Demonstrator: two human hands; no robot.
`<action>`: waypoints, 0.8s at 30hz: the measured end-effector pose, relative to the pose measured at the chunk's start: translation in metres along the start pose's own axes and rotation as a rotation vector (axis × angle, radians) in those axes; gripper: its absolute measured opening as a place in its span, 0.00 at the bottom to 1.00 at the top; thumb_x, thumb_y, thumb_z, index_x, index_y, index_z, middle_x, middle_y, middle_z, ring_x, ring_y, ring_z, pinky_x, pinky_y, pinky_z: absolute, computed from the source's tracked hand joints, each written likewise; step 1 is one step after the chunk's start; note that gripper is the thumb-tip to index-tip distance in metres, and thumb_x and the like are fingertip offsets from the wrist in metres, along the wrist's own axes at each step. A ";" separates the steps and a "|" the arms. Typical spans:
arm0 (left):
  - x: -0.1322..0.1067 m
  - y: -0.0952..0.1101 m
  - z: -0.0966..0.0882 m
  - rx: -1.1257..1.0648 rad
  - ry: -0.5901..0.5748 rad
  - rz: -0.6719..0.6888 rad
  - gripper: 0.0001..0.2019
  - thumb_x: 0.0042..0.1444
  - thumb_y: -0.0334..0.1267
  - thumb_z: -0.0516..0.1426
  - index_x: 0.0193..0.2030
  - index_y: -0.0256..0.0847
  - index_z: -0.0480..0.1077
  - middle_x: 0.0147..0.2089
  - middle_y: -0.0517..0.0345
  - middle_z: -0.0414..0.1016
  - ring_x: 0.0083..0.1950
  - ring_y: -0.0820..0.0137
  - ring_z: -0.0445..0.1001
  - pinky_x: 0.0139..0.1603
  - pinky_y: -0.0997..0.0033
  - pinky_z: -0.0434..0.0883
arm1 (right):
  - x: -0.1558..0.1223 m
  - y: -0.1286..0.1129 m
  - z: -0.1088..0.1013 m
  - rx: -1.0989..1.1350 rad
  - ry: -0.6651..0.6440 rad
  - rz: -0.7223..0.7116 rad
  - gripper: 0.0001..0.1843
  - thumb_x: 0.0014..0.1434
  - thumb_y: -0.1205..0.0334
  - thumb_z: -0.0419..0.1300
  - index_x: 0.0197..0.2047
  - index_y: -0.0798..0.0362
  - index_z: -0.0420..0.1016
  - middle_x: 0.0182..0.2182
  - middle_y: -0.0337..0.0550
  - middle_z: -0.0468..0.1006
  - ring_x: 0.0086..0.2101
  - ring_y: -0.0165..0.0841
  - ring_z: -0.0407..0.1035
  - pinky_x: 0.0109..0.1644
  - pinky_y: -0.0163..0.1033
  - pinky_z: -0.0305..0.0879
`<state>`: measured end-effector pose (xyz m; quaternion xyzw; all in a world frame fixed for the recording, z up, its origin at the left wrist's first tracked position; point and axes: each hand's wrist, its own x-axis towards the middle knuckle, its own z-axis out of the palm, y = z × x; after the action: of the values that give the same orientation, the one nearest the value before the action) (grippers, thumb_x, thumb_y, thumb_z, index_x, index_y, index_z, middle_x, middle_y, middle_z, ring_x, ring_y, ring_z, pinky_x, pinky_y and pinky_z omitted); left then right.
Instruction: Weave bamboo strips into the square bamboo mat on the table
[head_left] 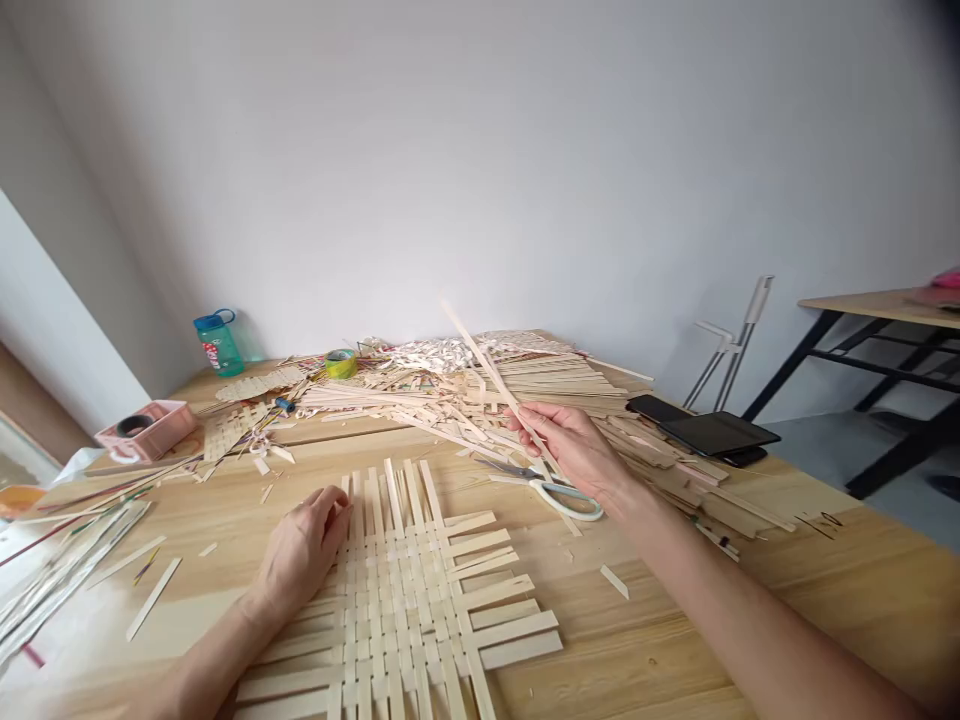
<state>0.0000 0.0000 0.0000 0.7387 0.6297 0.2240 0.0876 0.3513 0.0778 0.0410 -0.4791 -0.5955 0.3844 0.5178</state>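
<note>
A square mat point(405, 590) of pale flat strips woven over and under lies on the table before me, with loose strip ends sticking out along its sides. My left hand point(304, 545) rests at its upper left corner, fingers curled in; whatever is under the fingertips is hidden. Raised above the table, my right hand point(566, 445) pinches a long thin wooden strip point(480, 355) that slants up and to the left. Just below that hand, scissors point(566, 500) with white handles lie with their dark blades pointing left.
A heap of loose strips point(540, 380) spreads along the back. Tape point(340, 364), a blue-green bottle point(219, 345) and a pink basket point(154, 430) stand to the left. Dark tablets point(720, 433) lie at the right edge. Offcuts point(154, 598) are scattered about. Another table point(885, 302) stands farther right.
</note>
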 end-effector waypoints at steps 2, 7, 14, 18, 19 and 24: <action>-0.001 0.004 -0.001 -0.016 0.009 0.013 0.10 0.66 0.43 0.47 0.40 0.43 0.67 0.34 0.58 0.74 0.31 0.68 0.71 0.34 0.71 0.64 | -0.015 -0.011 0.019 0.225 -0.129 0.060 0.24 0.50 0.42 0.69 0.39 0.55 0.81 0.36 0.48 0.79 0.29 0.28 0.67 0.27 0.33 0.62; -0.002 0.013 -0.002 -0.165 -0.005 0.013 0.09 0.65 0.41 0.49 0.41 0.42 0.68 0.27 0.61 0.70 0.29 0.69 0.68 0.33 0.72 0.63 | -0.039 -0.018 0.048 0.268 -0.221 0.065 0.24 0.50 0.47 0.71 0.46 0.54 0.80 0.38 0.48 0.82 0.34 0.32 0.72 0.33 0.37 0.69; -0.010 0.040 -0.014 -0.598 0.063 0.073 0.15 0.62 0.44 0.56 0.51 0.39 0.74 0.43 0.52 0.76 0.46 0.66 0.73 0.41 0.72 0.67 | -0.070 -0.015 0.081 0.033 -0.353 -0.047 0.24 0.61 0.47 0.61 0.55 0.53 0.74 0.40 0.49 0.83 0.37 0.37 0.77 0.37 0.42 0.75; -0.016 0.053 -0.013 -1.078 -0.096 0.026 0.16 0.62 0.49 0.59 0.47 0.39 0.78 0.40 0.54 0.78 0.44 0.67 0.74 0.47 0.70 0.68 | -0.091 -0.017 0.096 -0.101 -0.414 -0.123 0.21 0.64 0.52 0.58 0.59 0.48 0.71 0.40 0.45 0.83 0.39 0.37 0.79 0.42 0.42 0.76; -0.016 0.053 -0.012 -1.168 -0.083 -0.011 0.16 0.61 0.50 0.60 0.45 0.39 0.79 0.40 0.54 0.79 0.44 0.67 0.74 0.47 0.70 0.67 | -0.094 -0.017 0.098 -0.121 -0.429 -0.132 0.21 0.64 0.53 0.58 0.59 0.47 0.71 0.40 0.45 0.83 0.38 0.37 0.79 0.43 0.42 0.76; -0.009 0.042 -0.011 -1.507 -0.081 -0.213 0.17 0.52 0.51 0.67 0.38 0.38 0.79 0.34 0.55 0.79 0.38 0.71 0.75 0.41 0.73 0.67 | -0.091 -0.010 0.095 -0.199 -0.488 -0.124 0.16 0.64 0.49 0.58 0.48 0.48 0.78 0.36 0.43 0.84 0.35 0.38 0.79 0.40 0.41 0.75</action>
<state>0.0318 -0.0188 0.0253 0.4221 0.3706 0.5564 0.6122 0.2568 -0.0097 0.0124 -0.3833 -0.7659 0.3955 0.3317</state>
